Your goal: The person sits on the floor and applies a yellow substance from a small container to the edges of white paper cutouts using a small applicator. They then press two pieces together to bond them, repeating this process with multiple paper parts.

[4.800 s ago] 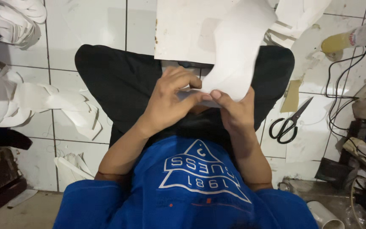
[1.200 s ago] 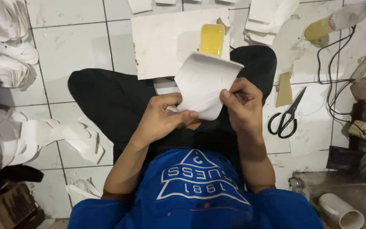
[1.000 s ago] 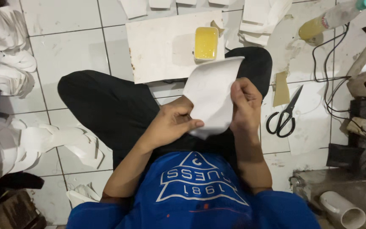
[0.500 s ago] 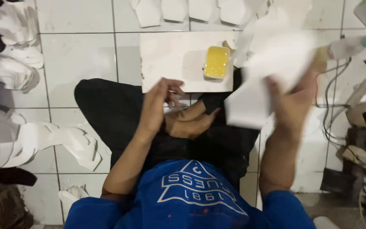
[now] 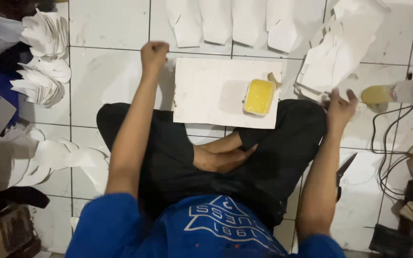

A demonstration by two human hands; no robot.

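Both arms stretch forward and apart. The left hand point(image 5: 154, 51) is curled into a loose fist, held out ahead. The right hand point(image 5: 339, 109) reaches out to the side, fingers spread open.

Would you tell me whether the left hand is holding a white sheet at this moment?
No, the left hand is a closed fist above the tiled floor, with no sheet in it.

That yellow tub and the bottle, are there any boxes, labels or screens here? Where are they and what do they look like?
Small rectangular tub of yellow paste: on the white board's right edge, no label visible.
Clear plastic bottle with a yellowish end: lying on the tiles at the right, beyond the right hand; any label too blurred to tell.
White triangular print on the blue shirt: bottom centre.
No screens or signs visible.
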